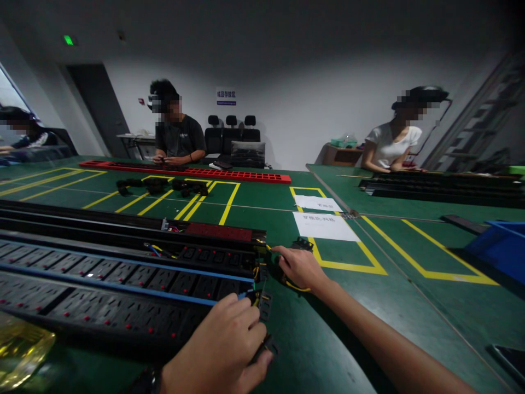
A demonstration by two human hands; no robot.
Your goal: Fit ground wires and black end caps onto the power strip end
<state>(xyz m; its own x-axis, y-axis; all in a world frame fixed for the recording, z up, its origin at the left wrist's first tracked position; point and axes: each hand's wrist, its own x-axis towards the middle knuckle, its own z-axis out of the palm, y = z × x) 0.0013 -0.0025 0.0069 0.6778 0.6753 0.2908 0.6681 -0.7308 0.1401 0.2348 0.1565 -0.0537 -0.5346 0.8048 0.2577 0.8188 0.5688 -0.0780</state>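
Several long black power strips [143, 312] with rows of sockets and red dots lie side by side at the left. My left hand [223, 345] is closed at the nearest strip's right end; a small black end cap [268, 346] shows between its thumb and fingers. Beyond it, my right hand [301, 268] pinches near a yellow wire [268, 248] at the end of a farther strip. More yellow wire curves below that palm, and a black end piece [302, 244] shows just behind the hand. Another end cap [266, 306] hangs by the middle strip's end.
Yellow tape lines and two paper sheets [326, 226] mark the green table [328, 339]. Black parts [159, 187] and a red rail [184, 171] lie farther back. A blue bin [496, 251] stands at right, a yellow tape roll [24, 350] at lower left. Other people sit around the table.
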